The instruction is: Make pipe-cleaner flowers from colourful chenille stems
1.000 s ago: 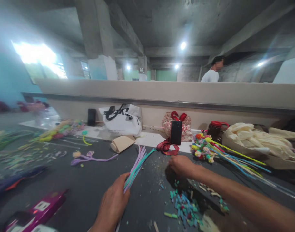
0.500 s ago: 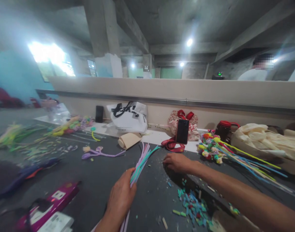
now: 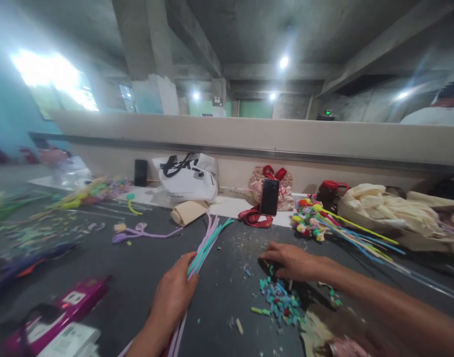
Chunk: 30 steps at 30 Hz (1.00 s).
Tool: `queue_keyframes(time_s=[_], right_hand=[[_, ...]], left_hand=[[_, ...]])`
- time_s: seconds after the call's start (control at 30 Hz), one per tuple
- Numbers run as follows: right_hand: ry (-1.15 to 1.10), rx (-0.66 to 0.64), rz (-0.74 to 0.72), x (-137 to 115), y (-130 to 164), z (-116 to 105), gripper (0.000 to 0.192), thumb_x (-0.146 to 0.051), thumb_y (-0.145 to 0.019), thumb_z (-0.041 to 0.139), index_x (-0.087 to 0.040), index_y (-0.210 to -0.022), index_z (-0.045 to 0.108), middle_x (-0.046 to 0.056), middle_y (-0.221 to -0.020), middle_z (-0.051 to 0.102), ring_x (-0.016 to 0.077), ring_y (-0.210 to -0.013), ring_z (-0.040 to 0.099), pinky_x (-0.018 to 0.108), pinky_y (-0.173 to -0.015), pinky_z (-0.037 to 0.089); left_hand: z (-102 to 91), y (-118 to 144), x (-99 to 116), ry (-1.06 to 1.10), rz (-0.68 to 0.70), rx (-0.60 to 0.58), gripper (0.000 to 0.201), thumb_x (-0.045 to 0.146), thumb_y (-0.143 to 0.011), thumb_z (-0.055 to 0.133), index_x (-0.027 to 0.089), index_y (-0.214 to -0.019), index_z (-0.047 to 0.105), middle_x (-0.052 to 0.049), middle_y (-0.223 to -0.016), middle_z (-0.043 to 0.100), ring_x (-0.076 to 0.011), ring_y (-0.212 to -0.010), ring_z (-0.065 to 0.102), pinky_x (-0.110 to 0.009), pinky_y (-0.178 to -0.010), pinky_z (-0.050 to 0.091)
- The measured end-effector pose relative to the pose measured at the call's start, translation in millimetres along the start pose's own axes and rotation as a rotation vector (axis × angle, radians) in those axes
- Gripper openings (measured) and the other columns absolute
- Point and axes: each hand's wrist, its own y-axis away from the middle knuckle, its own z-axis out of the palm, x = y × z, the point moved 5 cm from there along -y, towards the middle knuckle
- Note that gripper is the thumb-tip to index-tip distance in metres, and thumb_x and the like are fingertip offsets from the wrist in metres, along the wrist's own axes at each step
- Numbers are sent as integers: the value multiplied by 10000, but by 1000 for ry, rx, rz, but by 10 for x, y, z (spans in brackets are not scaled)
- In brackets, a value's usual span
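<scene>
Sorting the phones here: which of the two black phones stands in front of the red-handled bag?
The nearer phone, propped against the floral bag; the other phone stands left of the white bag.

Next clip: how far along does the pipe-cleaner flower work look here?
Done: a bunch of finished flowers on colored stems lies at the table's far edge, and one purple flower lies apart. In hand: the left hand grips a bundle of pipe cleaners; the right hand rests flat on the table by a heap of cut scraps. Left: that whole bundle is unshaped.
</scene>
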Motion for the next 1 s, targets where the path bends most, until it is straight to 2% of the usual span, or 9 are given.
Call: queue_keyframes(time_s=[0.27, 0.37, 0.43, 0.5, 0.63, 0.7, 0.77, 0.87, 1.0], right_hand=[[-3, 16, 151, 137, -50, 98, 174, -139, -683, 469, -167, -781, 610, 31, -728, 628, 148, -655, 565, 201, -544, 359], [12, 50, 202, 198, -18, 28, 192, -134, -705, 441, -159, -800, 606, 52, -763, 635, 159, -679, 566, 213, -557, 358], [20, 81, 204, 126, 15, -25, 236, -122, -724, 406, -155, -862, 595, 71, -819, 625, 172, -728, 563, 234, -596, 368], [19, 84, 150, -63, 54, -38, 253, -141, -719, 432, -180, -918, 583, 63, -865, 605, 177, -763, 554, 249, -631, 374], [-2, 32, -118, -539, 142, 61, 327, -217, -640, 581, -246, -965, 562, 22, -984, 551, 173, -874, 511, 243, -710, 376], [15, 23, -188, -615, 168, 112, 270, -197, -659, 571, -227, -927, 571, 24, -955, 556, 165, -865, 510, 237, -711, 376], [45, 33, -159, -548, 177, 117, 188, -156, -671, 547, -201, -848, 590, 34, -880, 569, 163, -798, 528, 232, -654, 382], [59, 73, -81, -373, 220, -8, 145, -137, -702, 505, -180, -799, 604, 46, -794, 574, 158, -691, 543, 231, -569, 372], [30, 172, 4, -248, 388, -382, 175, -179, -784, 441, -180, -832, 609, 38, -796, 593, 135, -680, 551, 221, -593, 378]], left_hand=[[21, 33, 9, 7, 28, -11, 412, 133, -702, 376, 200, -1102, 448, -50, -1095, 580, -226, -964, 547, -308, -797, 383], [10, 27, 0, 30, 10, 12, 411, 135, -700, 384, 198, -1100, 453, -60, -1091, 585, -241, -963, 548, -323, -799, 382], [-16, 27, 9, 43, -2, 21, 408, 140, -701, 390, 193, -1101, 455, -60, -1080, 595, -230, -960, 553, -308, -798, 386], [-47, 34, 28, 58, -1, 17, 398, 154, -700, 404, 195, -1091, 465, -44, -1052, 614, -198, -931, 571, -268, -777, 400], [-79, 57, 46, 68, 4, 14, 395, 152, -685, 429, 196, -1074, 482, -20, -1026, 632, -149, -897, 587, -212, -756, 413], [-70, 67, 38, 53, 6, 24, 407, 142, -687, 420, 185, -1088, 472, -29, -1056, 618, -151, -936, 571, -218, -788, 402], [-49, 76, 32, 25, 8, 32, 416, 142, -692, 408, 177, -1103, 461, -45, -1090, 597, -172, -973, 553, -248, -814, 394], [-19, 93, 40, -29, 1, 24, 416, 172, -702, 400, 178, -1114, 455, -73, -1097, 585, -226, -963, 557, -318, -795, 408], [-24, 116, 70, -93, -3, 14, 396, 308, -742, 383, 174, -1105, 468, -120, -1065, 587, -295, -973, 542, -403, -766, 411]])
